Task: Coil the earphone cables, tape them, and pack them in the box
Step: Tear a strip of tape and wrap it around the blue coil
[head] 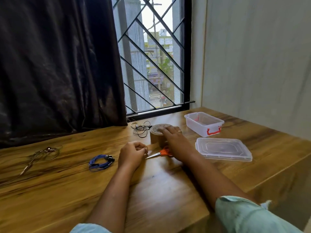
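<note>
Hands (133, 153) (171, 135) on tape (155, 137), scissors (158, 154) between, lid (223, 149) beside

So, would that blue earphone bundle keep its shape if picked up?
Probably floppy: the blue earphone bundle is thin cable in loose loops, so it may sag or spring open. It looks light, and lying flat on the table it should slide rather than roll.
</note>
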`<state>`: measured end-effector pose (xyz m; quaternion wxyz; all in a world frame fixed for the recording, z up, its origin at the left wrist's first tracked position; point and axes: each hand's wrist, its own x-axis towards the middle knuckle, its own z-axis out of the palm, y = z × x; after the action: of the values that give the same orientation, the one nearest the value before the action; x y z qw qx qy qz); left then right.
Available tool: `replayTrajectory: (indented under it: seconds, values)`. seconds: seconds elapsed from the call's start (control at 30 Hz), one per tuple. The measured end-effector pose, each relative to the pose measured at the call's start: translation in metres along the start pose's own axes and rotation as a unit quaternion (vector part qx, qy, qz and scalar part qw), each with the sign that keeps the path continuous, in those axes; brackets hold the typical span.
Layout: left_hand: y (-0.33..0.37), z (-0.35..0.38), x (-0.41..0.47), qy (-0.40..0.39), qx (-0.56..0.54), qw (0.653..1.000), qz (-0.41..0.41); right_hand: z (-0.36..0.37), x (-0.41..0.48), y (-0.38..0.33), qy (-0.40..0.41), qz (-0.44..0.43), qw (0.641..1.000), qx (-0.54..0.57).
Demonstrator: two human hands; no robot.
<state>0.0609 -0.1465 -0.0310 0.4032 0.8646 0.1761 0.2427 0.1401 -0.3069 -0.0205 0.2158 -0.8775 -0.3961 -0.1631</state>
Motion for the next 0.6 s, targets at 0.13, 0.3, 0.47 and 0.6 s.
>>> replayTrajectory:
  seconds: [0.13,0.3,0.47,0.6]
  values:
    - [-0.007,-0.008,0.006,-0.028,0.015,0.999,0.029,-0.006,-0.017,-0.011,-0.080,-0.013,0.997,-0.022]
    - [-0.011,-0.013,0.008,-0.030,0.004,0.999,0.030,-0.013,-0.020,-0.014,-0.138,0.046,0.989,-0.037]
    - [-0.010,-0.014,0.009,-0.038,0.006,0.999,0.029,-0.022,-0.017,-0.018,-0.165,0.065,0.981,-0.073]
    - [-0.011,-0.015,0.009,-0.036,0.003,0.999,0.032,-0.037,-0.019,-0.028,-0.204,0.070,0.963,-0.159]
